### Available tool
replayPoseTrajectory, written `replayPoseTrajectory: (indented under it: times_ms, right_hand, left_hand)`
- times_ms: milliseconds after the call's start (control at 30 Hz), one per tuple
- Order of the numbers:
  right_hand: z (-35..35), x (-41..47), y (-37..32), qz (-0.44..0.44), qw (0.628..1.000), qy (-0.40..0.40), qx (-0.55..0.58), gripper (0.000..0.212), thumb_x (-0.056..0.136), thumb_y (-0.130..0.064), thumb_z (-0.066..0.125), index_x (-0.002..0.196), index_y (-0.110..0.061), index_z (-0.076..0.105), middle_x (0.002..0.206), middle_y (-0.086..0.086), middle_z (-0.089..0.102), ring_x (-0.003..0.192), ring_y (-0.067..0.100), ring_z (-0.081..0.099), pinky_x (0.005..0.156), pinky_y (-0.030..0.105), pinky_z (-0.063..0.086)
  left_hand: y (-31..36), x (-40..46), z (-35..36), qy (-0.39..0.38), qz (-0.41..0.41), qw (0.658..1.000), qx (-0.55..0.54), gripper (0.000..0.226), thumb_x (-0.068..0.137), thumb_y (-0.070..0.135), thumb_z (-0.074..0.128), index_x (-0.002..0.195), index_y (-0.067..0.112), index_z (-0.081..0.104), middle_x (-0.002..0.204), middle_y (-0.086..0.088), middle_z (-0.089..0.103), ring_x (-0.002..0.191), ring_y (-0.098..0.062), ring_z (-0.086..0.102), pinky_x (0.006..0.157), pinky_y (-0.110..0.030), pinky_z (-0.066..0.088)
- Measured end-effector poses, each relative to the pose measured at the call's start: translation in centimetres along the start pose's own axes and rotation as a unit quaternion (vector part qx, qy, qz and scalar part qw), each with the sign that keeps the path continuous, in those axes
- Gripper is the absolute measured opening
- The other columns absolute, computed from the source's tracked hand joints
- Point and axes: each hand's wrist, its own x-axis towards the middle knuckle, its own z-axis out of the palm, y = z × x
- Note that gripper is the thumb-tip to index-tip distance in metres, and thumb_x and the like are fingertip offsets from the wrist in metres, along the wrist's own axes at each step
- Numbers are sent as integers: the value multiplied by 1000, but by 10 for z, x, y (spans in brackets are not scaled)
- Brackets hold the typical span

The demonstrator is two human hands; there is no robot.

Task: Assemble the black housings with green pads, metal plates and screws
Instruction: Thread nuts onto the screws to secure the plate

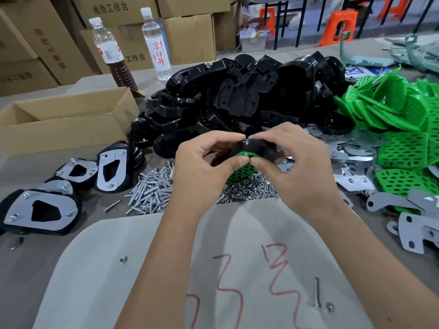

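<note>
While both hands meet above the screw pile (152,188), they hold one black housing (255,148) with a green pad (242,170) fitted against its near face. The left hand (202,162) curls its fingers round the housing's left side, its thumb pressed onto the top edge of the green pad, and the right hand (292,165) grips the housing's right side, thumb tip meeting the left thumb at a small metal fastener on the pad. Directly beyond the screw pile rises the large heap of black housings (249,98), and to the right of that heap lies the stack of green pads (403,129), with loose metal plates (351,148) spread between the pads and the screw pile. Just right of the screw pile, under the hands, sits a mound of small nuts (251,188). Left of the screw pile lie several finished units (42,210), black housings with metal plates screwed on, facing up. Beyond those, still left of the screw pile, stands an open cardboard box (64,119), and behind it two bottles (154,43). Nearer the person than the screw pile lies a pale sheet (95,269) marked with red scrawls, bearing a single screw (317,293) and two stray nuts.
</note>
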Motion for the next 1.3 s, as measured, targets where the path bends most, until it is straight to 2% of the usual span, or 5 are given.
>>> replayPoseTrajectory:
  times_ms: [333, 667, 900, 1033, 1300]
  right_hand:
    - [1, 0, -3, 4, 1000, -11, -20, 22, 88, -17, 83, 110, -15, 78, 96, -6, 71, 92, 14, 59, 80, 24, 46]
    - [1, -1, -3, 102, 995, -22, 2, 10, 90, -18, 78, 99, -21, 75, 90, -8, 71, 95, 16, 63, 83, 41, 52]
    - [4, 0, -6, 141, 990, -4, 31, 8, 89, -24, 81, 94, -21, 75, 83, -10, 71, 84, 12, 64, 72, 26, 49]
    - [4, -1, -8, 121, 991, -11, -55, 9, 91, -24, 77, 97, -19, 73, 86, -9, 69, 84, 12, 56, 70, 20, 38]
    - [-1, -1, -9, 149, 989, -18, -10, 6, 89, -20, 79, 92, -24, 75, 81, -10, 69, 76, 5, 58, 62, 10, 36]
  left_hand:
    - [1, -1, -3, -22, 7, 997, 79, 21, 88, 4, 78, 105, 17, 76, 97, 10, 76, 99, -12, 73, 89, -25, 56]
    - [1, -6, 16, -22, 1, 992, 127, 15, 94, 9, 64, 109, 13, 64, 102, 6, 69, 99, -12, 66, 92, -38, 54]
    - [-2, -5, 13, -40, -49, 994, 89, 26, 95, 2, 66, 114, 19, 67, 108, 10, 72, 109, -8, 66, 99, -29, 52]
    - [1, -4, 17, -9, -34, 993, 111, 28, 90, -2, 73, 106, 21, 69, 101, 12, 73, 101, -6, 69, 94, -29, 55]
    - [3, -7, 22, 1, -31, 991, 130, 28, 87, -7, 72, 101, 16, 67, 97, 7, 71, 91, -3, 66, 87, -20, 52]
